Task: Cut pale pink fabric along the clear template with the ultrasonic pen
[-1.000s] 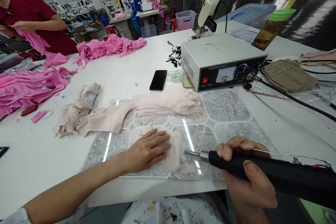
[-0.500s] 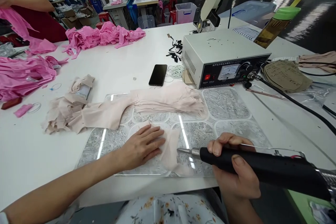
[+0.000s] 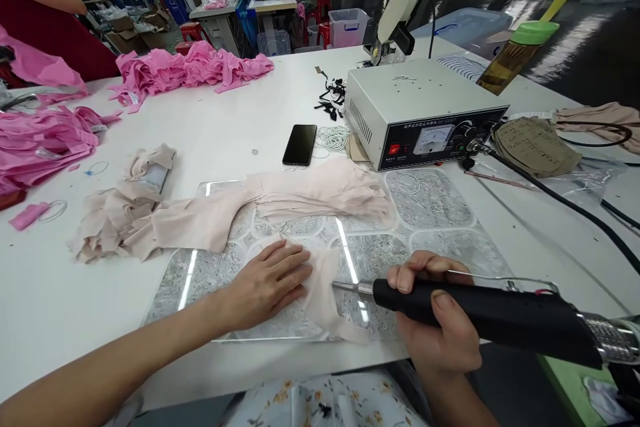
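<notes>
While L hand (image 3: 273, 283) lies flat w/ fingers slightly apart on pale fabric pc (image 3: 321, 287) atop grey mat (image 3: 375, 257), R hand (image 3: 443, 330) grips black tool (image 3: 490, 310), metal tip (image 3: 346, 287) by fabric's R edge

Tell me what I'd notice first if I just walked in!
Probably the big black tool in the right grip, pointing at the pale cloth under the left grip. Bright pink fabric heaps on the left might come next. The pale grey box, beyond the tool, stands out too.
</notes>
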